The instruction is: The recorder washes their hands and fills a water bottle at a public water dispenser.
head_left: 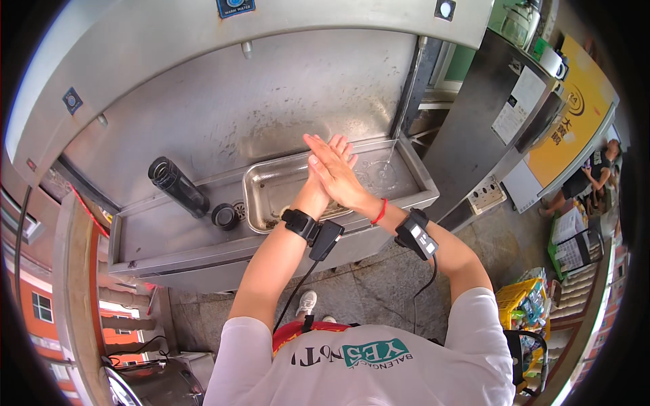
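My left hand (315,193) and my right hand (342,181) are pressed together palm to palm above the sink, fingers stretched out. The right hand lies in front and covers part of the left, whose fingertips show behind it. Neither hand appears to hold anything. Below them a rectangular metal strainer tray (251,197) rests in the steel sink trough (156,233). To the right, a thin stream of water (409,95) runs from a spout (422,42) into the trough, apart from my hands.
A black bottle (179,187) without its cap stands at the trough's left, beside a round black lid (225,216). A steel cabinet (467,115) rises at the right. Beyond are a yellow basket (518,301) with bottles and a person (596,172).
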